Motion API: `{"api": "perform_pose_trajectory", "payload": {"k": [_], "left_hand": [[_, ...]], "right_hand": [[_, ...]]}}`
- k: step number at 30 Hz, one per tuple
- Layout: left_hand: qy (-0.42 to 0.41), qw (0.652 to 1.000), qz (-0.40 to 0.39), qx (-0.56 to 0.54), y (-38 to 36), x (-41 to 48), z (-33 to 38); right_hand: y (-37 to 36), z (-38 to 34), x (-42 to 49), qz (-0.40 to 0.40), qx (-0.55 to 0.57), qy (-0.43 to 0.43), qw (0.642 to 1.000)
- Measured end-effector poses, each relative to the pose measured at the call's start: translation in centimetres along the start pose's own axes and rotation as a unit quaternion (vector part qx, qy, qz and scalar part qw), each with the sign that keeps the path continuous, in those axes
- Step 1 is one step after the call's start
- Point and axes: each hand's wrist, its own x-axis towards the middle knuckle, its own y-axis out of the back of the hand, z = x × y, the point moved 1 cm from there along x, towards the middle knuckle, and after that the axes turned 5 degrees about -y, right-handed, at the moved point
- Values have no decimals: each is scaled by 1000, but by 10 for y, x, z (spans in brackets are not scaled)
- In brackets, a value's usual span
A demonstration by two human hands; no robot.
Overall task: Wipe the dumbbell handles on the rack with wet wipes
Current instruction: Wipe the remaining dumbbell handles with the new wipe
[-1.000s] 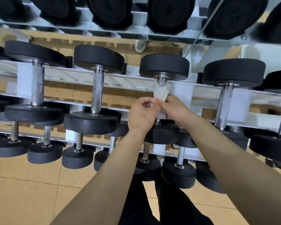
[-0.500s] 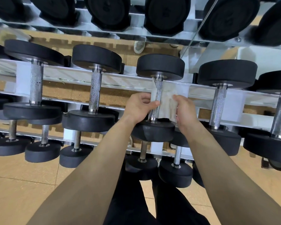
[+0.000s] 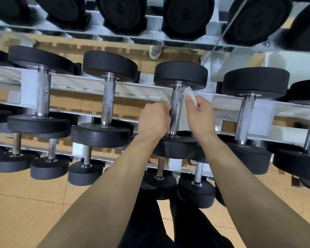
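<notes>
A black dumbbell with a knurled steel handle lies on the middle shelf of the white rack. A white wet wipe passes behind the handle. My left hand pinches one end of the wipe just left of the handle. My right hand grips the other end on the right side, with a corner of the wipe sticking up above its fingers. The part of the wipe behind the handle is mostly hidden.
More dumbbells line the middle shelf: one to the left, one further left, one to the right. Smaller dumbbells sit on the low shelf, large ones above. Tan floor tiles lie below.
The hands were together over the handle folding the wipe. They have parted to either side, with the wipe now looped behind the handle. Both hands have slid up towards the far dumbbell head.
</notes>
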Motion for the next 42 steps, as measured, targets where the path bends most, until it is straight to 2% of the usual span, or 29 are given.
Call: {"api": "perform_pose_trajectory", "payload": {"k": [4,7,9,11,15,19,23,26,29,32,35,38,40,42], "left_hand": [[-101,985,6,141,14,1,12],[-139,974,11,176,19,-2,26],[-154,971,11,183,18,-4,34],[-155,971,4,180,15,-6,38],[-115,980,-4,163,10,1,34],[-10,988,-39,149,12,11,4],[32,987,-78,138,7,10,-18],[14,994,-74,79,4,14,-7],[-47,994,-72,72,7,11,3],[-91,993,-59,43,16,0,9],[-157,980,-61,104,20,-8,34],[-176,968,-62,165,15,-11,54],[-161,967,-72,182,10,-11,62],[-153,966,-65,200,3,-11,69]], "right_hand": [[-4,-3,1,-19,-11,-37,999],[-8,2,6,-50,-17,-85,995],[-10,5,9,-73,21,-119,990],[-10,6,10,-88,47,-147,984],[-9,7,14,-83,14,-146,986],[-4,-5,11,-45,15,-79,996],[-3,-17,1,-50,70,-20,996],[1,-18,-4,-43,118,-24,992],[4,-12,-9,-49,163,-48,984],[0,-1,-8,-61,133,-86,985],[-6,5,-4,-85,95,-126,984],[-4,6,-2,-72,109,-154,979],[6,3,-3,-32,145,-157,976],[19,-1,-7,-34,224,-164,960]]}}
